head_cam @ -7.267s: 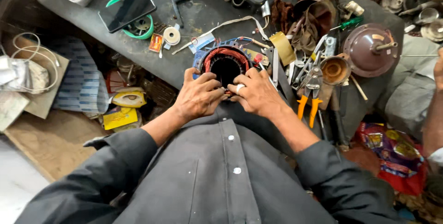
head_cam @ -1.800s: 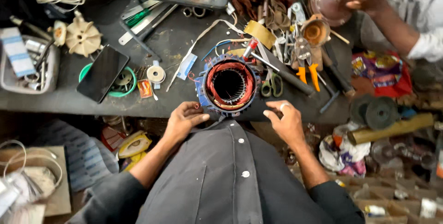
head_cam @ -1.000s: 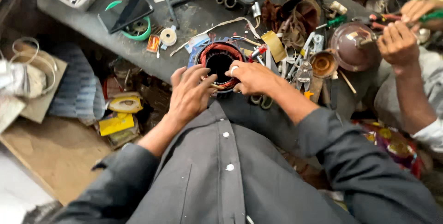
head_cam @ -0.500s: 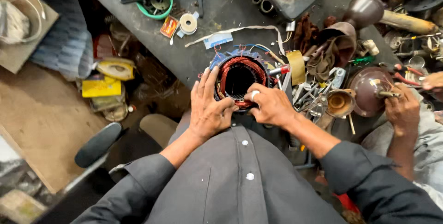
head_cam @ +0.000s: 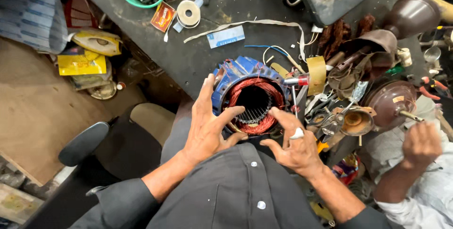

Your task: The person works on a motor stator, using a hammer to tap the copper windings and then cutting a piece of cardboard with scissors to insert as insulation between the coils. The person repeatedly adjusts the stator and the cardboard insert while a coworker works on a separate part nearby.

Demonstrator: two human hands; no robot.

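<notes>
A blue motor stator (head_cam: 234,74) with copper-red windings (head_cam: 240,89) stands at the near edge of a dark workbench (head_cam: 207,59), its bore facing up. My left hand (head_cam: 206,127) grips its left side, fingers up along the blue housing and thumb laid across the lower winding. My right hand (head_cam: 295,145) hovers at the stator's lower right with fingers spread and nothing in it; its index finger points at the winding, and one finger wears a white wrap.
Another person's hand (head_cam: 421,144) works at the right by a brown metal cover (head_cam: 388,100). Pliers, wires and yellow tape (head_cam: 316,71) crowd the bench to the right of the stator. A white tape roll (head_cam: 188,13) lies behind it. A dark chair seat (head_cam: 85,141) is lower left.
The view has come closer. My right hand has come off the stator's rim and spread its fingers. My left hand keeps its hold on the left side.
</notes>
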